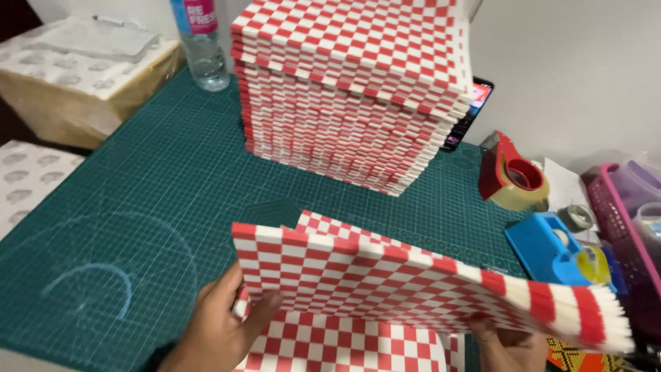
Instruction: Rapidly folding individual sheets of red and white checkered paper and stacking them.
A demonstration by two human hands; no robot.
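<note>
- My left hand point(220, 324) gripped the near left corner of a bundle of red-and-white checked sheets point(413, 282), thumb on top; my right hand point(509, 341) held it from underneath, mostly hidden.
- I judged the fanned right-hand edges could slide apart and spill, since only two corners were supported.
- The bundle hung tilted, just above the green cutting mat point(138, 207), over another checked sheet point(330, 344), in front of the tall stack point(351, 89).
</note>
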